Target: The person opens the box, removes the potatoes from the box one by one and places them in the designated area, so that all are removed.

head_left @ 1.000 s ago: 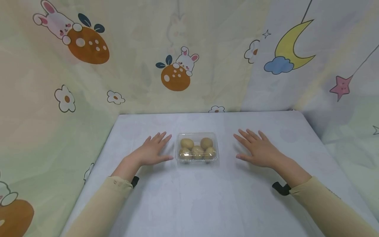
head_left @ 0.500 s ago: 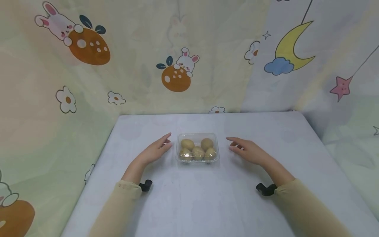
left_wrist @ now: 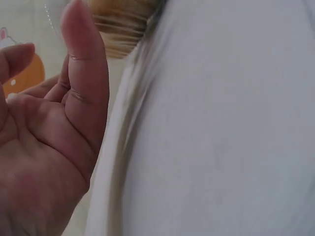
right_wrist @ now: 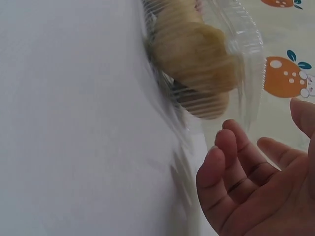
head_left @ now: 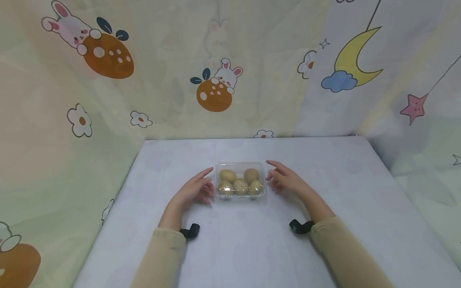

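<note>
A clear plastic clamshell box point(head_left: 239, 165) sits closed on the table, with several round, tan, egg-like or potato-like things point(head_left: 240, 185) inside. My left hand point(head_left: 192, 190) is close by its left side, fingers loosely bent and nothing in them. On the opposite side, my right hand point(head_left: 286, 180) has its index finger stretched out near the box's right edge, the other fingers softly curled around nothing. In the left wrist view the box overlaps the raised fingertip of the hand point(left_wrist: 54, 137). The right wrist view has the fingertips just below the box wall point(right_wrist: 253, 59).
A white cloth covers the table point(head_left: 237, 248). Behind it hangs a printed curtain point(head_left: 270, 80) with rabbits, flowers and a moon. Both wrists carry a black camera mount point(head_left: 191, 231) below the beige sleeves point(head_left: 162, 256).
Both hands have moved inward to the box's sides, and their spread fingers have drawn together and bent. The box has stayed in place.
</note>
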### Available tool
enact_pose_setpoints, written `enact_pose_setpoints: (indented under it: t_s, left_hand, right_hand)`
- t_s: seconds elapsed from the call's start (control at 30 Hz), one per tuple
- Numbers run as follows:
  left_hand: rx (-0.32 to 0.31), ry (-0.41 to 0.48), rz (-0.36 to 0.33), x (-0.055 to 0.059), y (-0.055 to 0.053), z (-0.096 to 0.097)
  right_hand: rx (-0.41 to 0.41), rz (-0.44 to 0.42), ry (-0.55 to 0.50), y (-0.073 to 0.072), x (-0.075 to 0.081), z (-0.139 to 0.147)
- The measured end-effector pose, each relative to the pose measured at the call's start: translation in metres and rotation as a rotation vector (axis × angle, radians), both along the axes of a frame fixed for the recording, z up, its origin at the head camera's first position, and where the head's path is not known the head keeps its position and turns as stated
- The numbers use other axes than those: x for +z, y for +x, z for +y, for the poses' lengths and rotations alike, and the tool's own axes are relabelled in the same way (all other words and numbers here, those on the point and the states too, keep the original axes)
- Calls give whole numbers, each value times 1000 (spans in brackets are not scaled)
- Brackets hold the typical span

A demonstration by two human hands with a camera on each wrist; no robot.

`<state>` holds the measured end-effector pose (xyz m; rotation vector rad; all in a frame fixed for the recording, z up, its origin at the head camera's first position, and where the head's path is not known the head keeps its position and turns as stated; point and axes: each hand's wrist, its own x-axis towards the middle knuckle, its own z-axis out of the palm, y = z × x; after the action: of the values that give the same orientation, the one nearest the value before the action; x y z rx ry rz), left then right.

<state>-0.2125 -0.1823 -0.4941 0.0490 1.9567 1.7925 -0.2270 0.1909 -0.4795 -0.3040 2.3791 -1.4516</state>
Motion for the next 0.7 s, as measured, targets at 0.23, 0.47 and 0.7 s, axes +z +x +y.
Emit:
enact_pose_setpoints:
  t_s: [0.23, 0.47, 0.7]
  left_hand:
    - [-36, 138, -92, -11, 5, 4]
    - [-126, 204, -22, -17, 7, 3]
    - [-179, 241, -26, -21, 6, -1]
  right_hand:
    - [-71, -85, -83, -4, -11, -19]
    - [-156, -99, -194, 0, -17, -34]
    - [-200, -122, -243, 1, -22, -42]
